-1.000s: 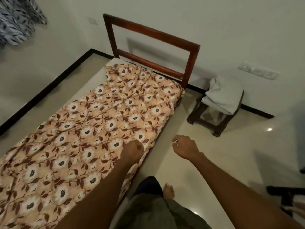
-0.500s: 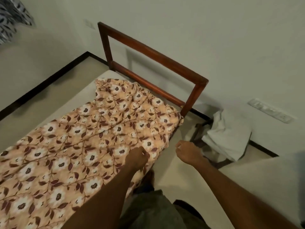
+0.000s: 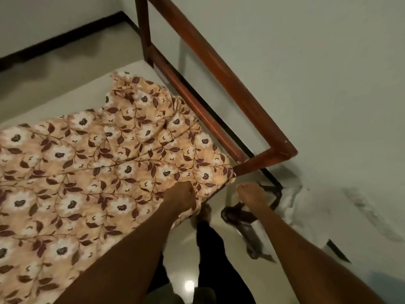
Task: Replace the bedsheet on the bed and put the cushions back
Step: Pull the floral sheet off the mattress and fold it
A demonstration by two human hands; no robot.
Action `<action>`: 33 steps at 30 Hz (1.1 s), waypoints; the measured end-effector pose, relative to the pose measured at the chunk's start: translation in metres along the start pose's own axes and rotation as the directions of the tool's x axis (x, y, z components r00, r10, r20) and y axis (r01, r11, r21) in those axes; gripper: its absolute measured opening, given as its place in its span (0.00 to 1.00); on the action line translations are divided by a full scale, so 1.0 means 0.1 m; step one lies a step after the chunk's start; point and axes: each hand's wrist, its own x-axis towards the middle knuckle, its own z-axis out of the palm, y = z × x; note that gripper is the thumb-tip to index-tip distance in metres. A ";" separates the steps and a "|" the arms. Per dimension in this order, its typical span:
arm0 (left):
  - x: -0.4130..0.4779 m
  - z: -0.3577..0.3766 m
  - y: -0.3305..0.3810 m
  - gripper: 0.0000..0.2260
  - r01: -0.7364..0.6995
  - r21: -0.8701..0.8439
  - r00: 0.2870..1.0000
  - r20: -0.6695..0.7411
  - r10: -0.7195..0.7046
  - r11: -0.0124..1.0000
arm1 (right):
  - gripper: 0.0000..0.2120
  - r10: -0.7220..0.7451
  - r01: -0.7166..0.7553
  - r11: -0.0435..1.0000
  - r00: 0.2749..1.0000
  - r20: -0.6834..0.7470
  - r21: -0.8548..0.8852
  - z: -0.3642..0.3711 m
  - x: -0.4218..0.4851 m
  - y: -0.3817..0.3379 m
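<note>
Bedsheet [image 3: 98, 172], peach cloth printed with brown leaves and white flowers, lies rumpled on the bed [image 3: 65, 91] up to the dark wooden-bar headboard [image 3: 219, 69]. Below its near post the left hand [image 3: 179, 198] pinches the sheet's edge. The right hand [image 3: 252, 195] hangs beside, fingers [image 3: 241, 188] curled, hold unclear. Pale cloth [image 3: 306, 207] drapes a dark stool [image 3: 243, 218] beside that post.
</note>
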 end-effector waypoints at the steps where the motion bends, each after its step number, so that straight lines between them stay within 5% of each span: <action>1: 0.18 0.06 0.05 0.08 0.026 -0.017 1.000 -0.004 -0.026 1.000 | 0.12 0.003 -0.003 1.000 1.000 0.025 -0.009 0.02 0.23 0.01; 6: 1.07 0.48 0.33 0.10 0.077 -0.069 0.996 -0.033 -0.079 0.995 | 0.13 0.094 -0.090 0.994 0.993 0.074 -0.058 0.24 1.32 -0.01; 11: 1.94 1.09 0.41 0.12 0.061 -0.064 0.997 -0.050 -0.064 0.996 | 0.15 0.185 -0.187 0.974 0.982 0.023 0.127 0.72 2.29 0.04; 18: 2.60 1.97 0.34 0.24 0.023 0.097 1.000 -0.019 -0.022 0.995 | 0.17 0.279 -0.269 0.932 0.960 -0.011 0.242 1.32 3.23 0.39; 22: 2.77 2.21 0.24 0.26 -0.013 0.230 0.998 -0.059 0.028 0.973 | 0.10 0.315 -0.271 0.884 0.947 -0.057 0.380 1.47 3.47 0.57; 27: 2.90 2.24 0.24 0.23 -0.063 0.359 0.996 -0.034 0.080 0.931 | 0.05 0.330 -0.260 0.860 0.940 -0.090 0.440 1.54 3.56 0.72; 33: 2.66 1.99 0.25 0.07 -0.060 0.168 0.988 -0.132 0.083 0.984 | 0.11 0.235 -0.158 0.862 0.966 -0.105 0.481 1.45 3.37 0.55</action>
